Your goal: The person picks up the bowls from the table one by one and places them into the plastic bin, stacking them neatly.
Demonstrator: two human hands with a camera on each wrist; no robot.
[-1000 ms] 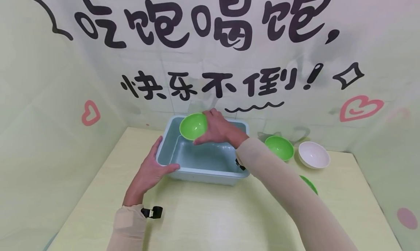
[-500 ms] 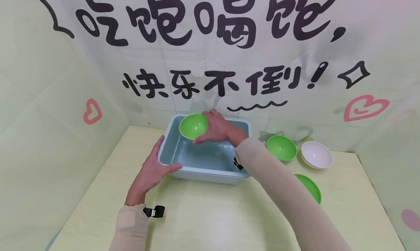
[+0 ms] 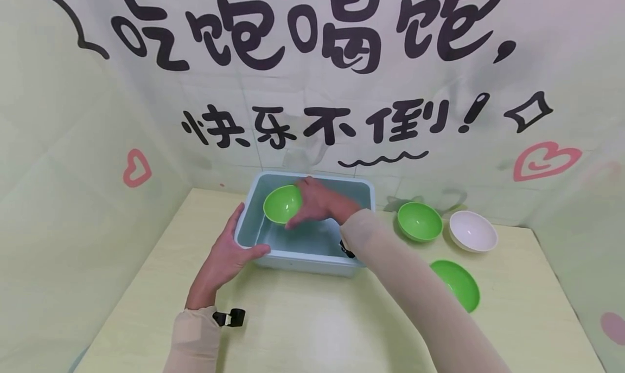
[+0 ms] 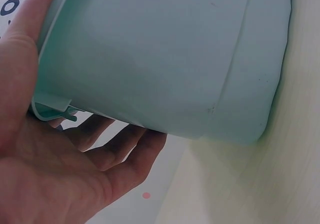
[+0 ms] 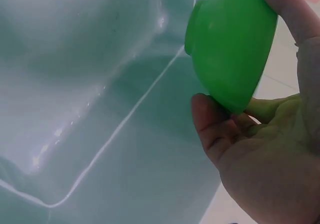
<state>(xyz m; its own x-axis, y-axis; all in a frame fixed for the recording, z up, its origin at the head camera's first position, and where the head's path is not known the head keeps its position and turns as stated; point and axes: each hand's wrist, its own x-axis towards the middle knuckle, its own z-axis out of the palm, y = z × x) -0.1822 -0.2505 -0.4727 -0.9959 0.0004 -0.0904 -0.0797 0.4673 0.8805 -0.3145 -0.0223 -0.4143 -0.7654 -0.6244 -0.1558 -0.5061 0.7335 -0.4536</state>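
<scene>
A light blue plastic basin (image 3: 303, 264) stands on the table against the wall. My left hand (image 3: 225, 259) grips its front left corner, thumb over the front rim; in the left wrist view the fingers lie along the outside of the basin wall (image 4: 165, 49). My right hand (image 3: 317, 200) holds a green bowl (image 3: 281, 205) by its right side, inside the basin's outline near the back left. From the right wrist, the bowl (image 5: 230, 44) shows its outside and foot ring, tilted, over the basin floor (image 5: 65, 49).
To the right of the basin sit a green bowl (image 3: 420, 221), a white bowl (image 3: 472, 231) and a green bowl (image 3: 459, 286) that my right sleeve (image 3: 415, 286) partly covers. A printed cloth (image 3: 312, 91) hangs behind the pale table (image 3: 303, 324).
My right hand has lowered the green bowl deeper into the basin and slightly left. The left hand keeps its grip on the basin. My sleeve uncovers more of the front right green bowl.
</scene>
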